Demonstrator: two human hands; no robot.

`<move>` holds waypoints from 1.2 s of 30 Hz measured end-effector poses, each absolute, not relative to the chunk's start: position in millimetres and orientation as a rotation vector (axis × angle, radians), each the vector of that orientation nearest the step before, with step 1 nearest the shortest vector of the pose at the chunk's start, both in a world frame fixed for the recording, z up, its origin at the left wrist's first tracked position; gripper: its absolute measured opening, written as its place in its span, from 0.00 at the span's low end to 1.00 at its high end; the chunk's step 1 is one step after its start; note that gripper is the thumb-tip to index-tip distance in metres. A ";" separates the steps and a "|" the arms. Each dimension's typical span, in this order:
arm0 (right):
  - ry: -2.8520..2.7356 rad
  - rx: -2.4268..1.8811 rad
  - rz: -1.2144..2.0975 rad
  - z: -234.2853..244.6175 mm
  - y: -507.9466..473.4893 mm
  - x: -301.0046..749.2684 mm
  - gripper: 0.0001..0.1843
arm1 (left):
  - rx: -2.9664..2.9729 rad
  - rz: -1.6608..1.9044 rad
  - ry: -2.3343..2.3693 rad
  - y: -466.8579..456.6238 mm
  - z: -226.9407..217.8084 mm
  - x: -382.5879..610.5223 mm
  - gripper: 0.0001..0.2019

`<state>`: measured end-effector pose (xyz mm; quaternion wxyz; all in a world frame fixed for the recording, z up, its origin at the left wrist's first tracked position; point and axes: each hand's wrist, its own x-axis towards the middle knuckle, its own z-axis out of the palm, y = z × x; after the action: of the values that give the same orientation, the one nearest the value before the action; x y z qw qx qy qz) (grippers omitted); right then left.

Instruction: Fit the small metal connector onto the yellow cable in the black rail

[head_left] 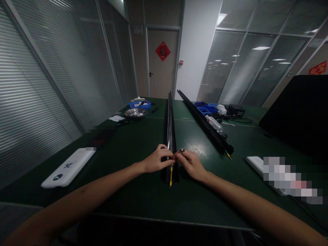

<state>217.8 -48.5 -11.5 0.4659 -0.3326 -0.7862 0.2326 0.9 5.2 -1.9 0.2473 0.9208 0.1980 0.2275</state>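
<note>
A long black channel-shaped rail [170, 124] runs away from me down the table. Over its near end my left hand [156, 160] and my right hand [191, 165] meet, fingertips pinched close together. What the fingertips hold is too small and covered to make out. A short yellow wire [171, 176] with a ring-shaped metal end lies in the rail just below them, its upper end at my left fingertips. On my right hand a small shiny dark piece [181, 150] shows by the fingers; I cannot tell whether it is worn or held.
To the right lies a second black rail [205, 124] with a yellow wire end [229, 155]. Beyond it are blue bins [202, 110] and a plastic bottle [214, 123]. A metal bowl [135, 113] and blue tray [139, 105] stand back left. A white device [69, 168] lies left.
</note>
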 end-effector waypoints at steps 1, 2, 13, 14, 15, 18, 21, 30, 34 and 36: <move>-1.930 -0.810 0.578 -11.4 -48.2 218.0 0.17 | 2.512 0.620 0.543 5.1 -1.7 1.0 0.08; -1.931 -0.804 0.584 -11.4 -48.0 218.2 0.17 | 2.513 0.623 0.544 5.1 -1.5 1.1 0.08; -1.940 -0.830 0.555 -14.6 -49.2 217.6 0.17 | 2.508 0.617 0.509 5.9 -2.3 2.5 0.08; -1.940 -0.823 0.557 -14.2 -48.9 217.6 0.17 | 2.507 0.618 0.512 5.8 -2.3 2.4 0.08; -1.943 -0.814 0.560 -13.6 -48.7 217.7 0.18 | 2.507 0.621 0.515 5.7 -2.3 2.2 0.08; -1.956 -0.783 0.577 -11.4 -48.5 218.1 0.18 | 2.514 0.632 0.524 5.1 -2.0 1.6 0.07; -1.965 -0.765 0.591 -10.3 -49.3 218.3 0.18 | 2.517 0.642 0.518 4.7 -1.6 1.1 0.06; -1.965 -0.815 0.522 -10.4 -51.8 217.7 0.17 | 2.509 0.634 0.479 5.2 -1.6 2.0 0.06; -1.971 -0.787 0.550 -9.2 -50.8 218.0 0.18 | 2.506 0.646 0.491 4.2 -0.6 2.0 0.06; -1.973 -0.769 0.575 -8.9 -50.3 218.2 0.19 | 2.506 0.654 0.497 3.6 -0.1 2.0 0.06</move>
<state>218.2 -50.3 -8.9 0.4562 -0.3118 -0.8002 0.2330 2.0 3.6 -0.1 0.2494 0.9203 0.1824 0.2401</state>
